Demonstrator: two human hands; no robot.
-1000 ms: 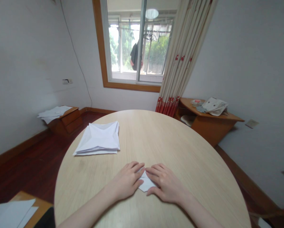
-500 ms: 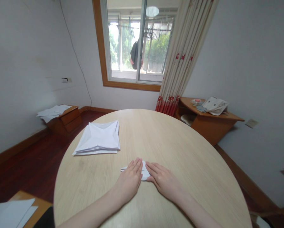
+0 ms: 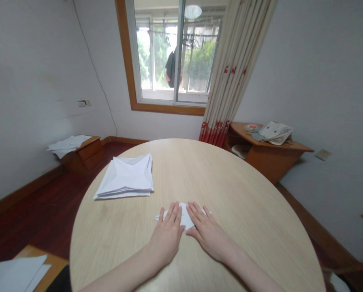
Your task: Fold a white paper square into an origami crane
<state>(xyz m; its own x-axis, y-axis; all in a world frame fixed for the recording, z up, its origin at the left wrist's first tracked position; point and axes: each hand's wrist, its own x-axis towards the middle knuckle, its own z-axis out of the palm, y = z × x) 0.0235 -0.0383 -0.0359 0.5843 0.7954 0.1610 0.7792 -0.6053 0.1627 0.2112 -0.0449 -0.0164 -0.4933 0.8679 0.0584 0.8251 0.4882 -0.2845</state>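
A small piece of folded white paper (image 3: pixel 186 220) lies flat on the round wooden table (image 3: pixel 218 174), close to its near side. My left hand (image 3: pixel 169 227) rests on the paper's left part, palm down, with its fingers stretched out and somewhat spread. On the right part lies my right hand (image 3: pixel 206 227), also flat with outstretched fingers. Between the two hands the paper's middle shows, and pointed tips stick out at its left and right. Much of the paper is hidden under the fingers.
A stack of folded white paper (image 3: pixel 125 176) sits at the table's left. Beyond the table stand a small drawer cabinet (image 3: pixel 90 152) with papers and a corner desk (image 3: pixel 269 158) with a cloth bag (image 3: pixel 275 133). Loose sheets (image 3: pixel 14 273) lie at the lower left.
My fingers have spread a little more, and the right hand has shifted slightly up over the paper. The paper's right tip now shows beyond my right hand.
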